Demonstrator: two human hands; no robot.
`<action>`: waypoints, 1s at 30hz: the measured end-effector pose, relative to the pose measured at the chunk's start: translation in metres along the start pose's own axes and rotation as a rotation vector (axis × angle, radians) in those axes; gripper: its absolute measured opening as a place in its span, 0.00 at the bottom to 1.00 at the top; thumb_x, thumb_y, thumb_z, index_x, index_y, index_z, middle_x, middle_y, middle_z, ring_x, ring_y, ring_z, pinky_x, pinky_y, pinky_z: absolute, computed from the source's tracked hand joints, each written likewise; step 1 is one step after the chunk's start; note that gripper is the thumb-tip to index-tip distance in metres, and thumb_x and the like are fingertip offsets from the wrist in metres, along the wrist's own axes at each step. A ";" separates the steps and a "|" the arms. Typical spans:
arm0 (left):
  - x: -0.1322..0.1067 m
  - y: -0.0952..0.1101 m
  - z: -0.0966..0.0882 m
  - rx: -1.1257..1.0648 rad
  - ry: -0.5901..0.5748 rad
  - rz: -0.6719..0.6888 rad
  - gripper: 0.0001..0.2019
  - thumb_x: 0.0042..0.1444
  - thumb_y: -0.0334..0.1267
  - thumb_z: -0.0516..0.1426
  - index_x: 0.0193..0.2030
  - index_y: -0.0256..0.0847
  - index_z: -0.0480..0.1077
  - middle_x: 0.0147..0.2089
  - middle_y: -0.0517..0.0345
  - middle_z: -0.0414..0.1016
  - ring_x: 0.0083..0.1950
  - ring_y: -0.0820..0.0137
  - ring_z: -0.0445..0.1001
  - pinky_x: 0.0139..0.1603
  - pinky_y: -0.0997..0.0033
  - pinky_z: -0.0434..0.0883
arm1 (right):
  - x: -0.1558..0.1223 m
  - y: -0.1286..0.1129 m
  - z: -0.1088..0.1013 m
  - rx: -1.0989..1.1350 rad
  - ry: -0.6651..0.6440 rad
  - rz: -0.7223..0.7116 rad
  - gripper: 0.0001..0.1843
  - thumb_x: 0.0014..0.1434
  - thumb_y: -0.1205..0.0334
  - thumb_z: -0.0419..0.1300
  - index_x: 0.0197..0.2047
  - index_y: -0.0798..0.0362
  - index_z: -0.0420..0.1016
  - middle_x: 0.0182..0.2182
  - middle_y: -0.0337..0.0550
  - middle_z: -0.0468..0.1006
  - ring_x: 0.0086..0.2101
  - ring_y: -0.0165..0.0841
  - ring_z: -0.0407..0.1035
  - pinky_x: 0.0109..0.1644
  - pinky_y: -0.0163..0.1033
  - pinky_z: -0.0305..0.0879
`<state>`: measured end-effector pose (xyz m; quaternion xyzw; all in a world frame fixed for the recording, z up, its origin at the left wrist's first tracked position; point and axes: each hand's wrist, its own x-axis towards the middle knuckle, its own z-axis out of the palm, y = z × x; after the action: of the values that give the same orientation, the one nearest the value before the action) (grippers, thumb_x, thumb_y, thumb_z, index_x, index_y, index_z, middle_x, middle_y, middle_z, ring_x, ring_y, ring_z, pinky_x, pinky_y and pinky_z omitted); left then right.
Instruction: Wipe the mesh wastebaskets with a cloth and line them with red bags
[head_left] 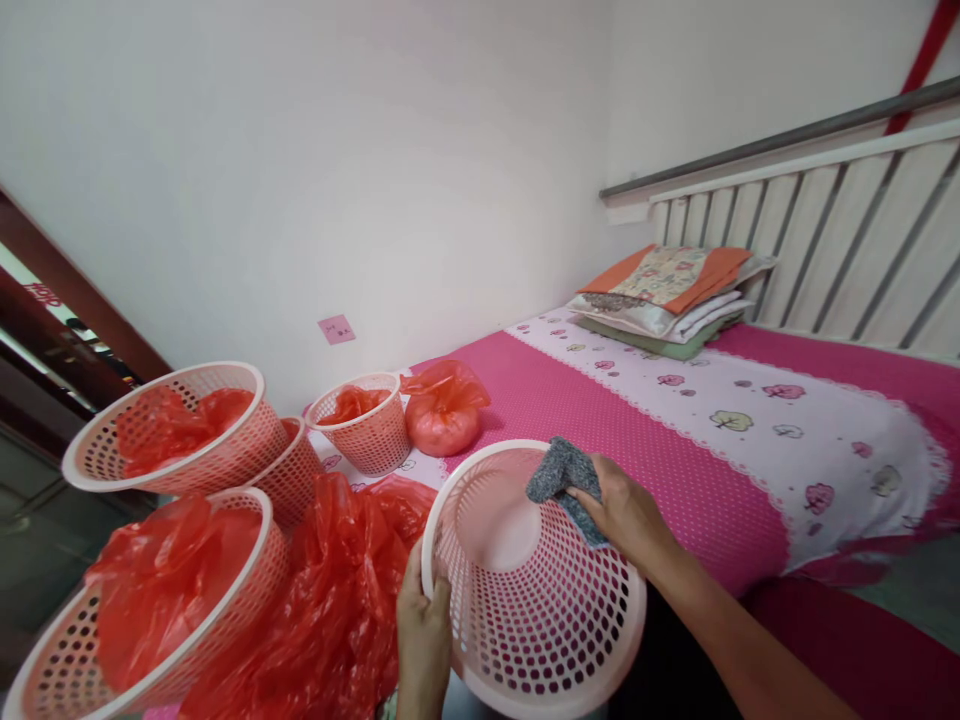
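Currently | left hand (424, 612) closed on one pink basket (504, 535) | right hand (621, 505) clasping one grey cloth (559, 470) | four other baskets (373, 443)

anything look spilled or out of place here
Nothing looks spilled or damaged. Slightly untidy: crumpled red plastic lies bunched in the gap between the front-left basket and the held basket. The back-left basket also looks askew, its rim sloping.
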<state>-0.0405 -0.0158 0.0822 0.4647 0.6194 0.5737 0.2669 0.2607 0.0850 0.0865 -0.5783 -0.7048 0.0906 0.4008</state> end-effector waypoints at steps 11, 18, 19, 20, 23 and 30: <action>0.094 0.105 0.024 0.552 -0.580 0.468 0.28 0.62 0.33 0.55 0.69 0.45 0.68 0.68 0.48 0.75 0.66 0.57 0.75 0.69 0.53 0.69 | 0.013 -0.029 -0.003 0.069 -0.097 -0.101 0.14 0.65 0.59 0.61 0.53 0.50 0.72 0.44 0.48 0.80 0.43 0.44 0.76 0.43 0.42 0.67; 0.110 0.101 0.038 0.391 -0.672 0.407 0.19 0.66 0.35 0.52 0.60 0.45 0.74 0.59 0.53 0.81 0.59 0.62 0.78 0.64 0.61 0.71 | 0.039 -0.043 -0.015 0.080 -0.201 -0.048 0.19 0.56 0.60 0.70 0.50 0.49 0.75 0.44 0.48 0.81 0.43 0.43 0.75 0.45 0.42 0.67; 0.106 0.102 0.039 0.385 -0.671 0.413 0.19 0.66 0.35 0.52 0.61 0.47 0.74 0.59 0.54 0.81 0.59 0.62 0.78 0.64 0.61 0.71 | 0.042 -0.049 -0.017 0.092 -0.201 -0.072 0.20 0.56 0.59 0.71 0.51 0.49 0.75 0.45 0.48 0.81 0.44 0.43 0.75 0.46 0.43 0.67; 0.102 0.103 0.040 0.377 -0.666 0.418 0.20 0.66 0.34 0.52 0.61 0.48 0.74 0.59 0.55 0.81 0.59 0.62 0.79 0.64 0.61 0.71 | 0.045 -0.055 -0.018 0.102 -0.194 -0.107 0.21 0.56 0.59 0.71 0.52 0.48 0.75 0.46 0.48 0.81 0.46 0.43 0.75 0.48 0.43 0.67; 0.093 0.106 0.039 0.379 -0.627 0.418 0.21 0.66 0.34 0.52 0.62 0.49 0.75 0.57 0.54 0.83 0.57 0.60 0.79 0.63 0.60 0.71 | 0.053 -0.073 -0.014 0.080 -0.171 -0.229 0.19 0.59 0.63 0.68 0.54 0.48 0.74 0.49 0.49 0.80 0.49 0.44 0.74 0.50 0.44 0.66; 0.100 0.094 0.028 0.425 -0.559 0.402 0.23 0.66 0.35 0.52 0.66 0.49 0.72 0.57 0.51 0.83 0.56 0.58 0.80 0.65 0.55 0.70 | 0.060 -0.074 -0.001 -0.004 -0.169 -0.289 0.06 0.64 0.61 0.65 0.40 0.49 0.70 0.40 0.45 0.79 0.42 0.40 0.74 0.42 0.40 0.62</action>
<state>-0.0336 0.0766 0.1874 0.7595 0.5245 0.3251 0.2058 0.2055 0.1142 0.1586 -0.4622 -0.8118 0.0790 0.3480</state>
